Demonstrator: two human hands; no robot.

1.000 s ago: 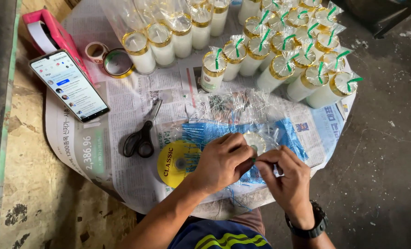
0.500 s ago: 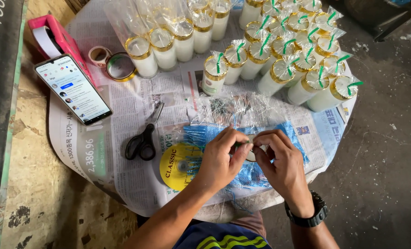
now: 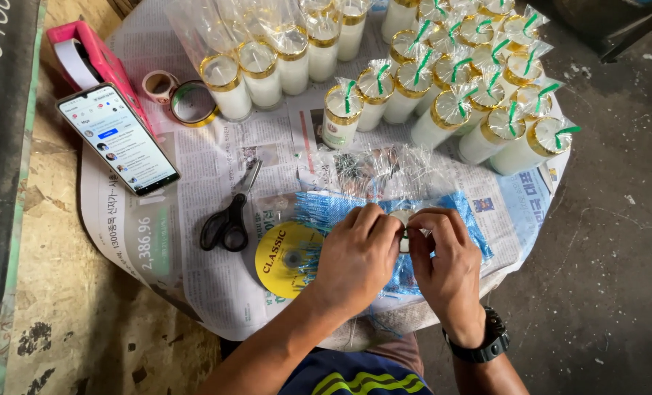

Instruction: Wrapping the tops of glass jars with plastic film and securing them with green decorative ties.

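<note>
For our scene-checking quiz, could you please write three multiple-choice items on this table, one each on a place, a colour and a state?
1. Where do the scissors lie?
A. left of the yellow disc
B. on the phone
C. among the jars

2. What colour are the ties on the wrapped jars?
A. red
B. green
C. black

3. What state is the phone in?
A. screen dark
B. face down
C. screen lit

Answers: 1 A, the scissors rest on newspaper just left of the disc; 2 B, green strips close each wrapper; 3 C, the screen shows bright content.
</note>
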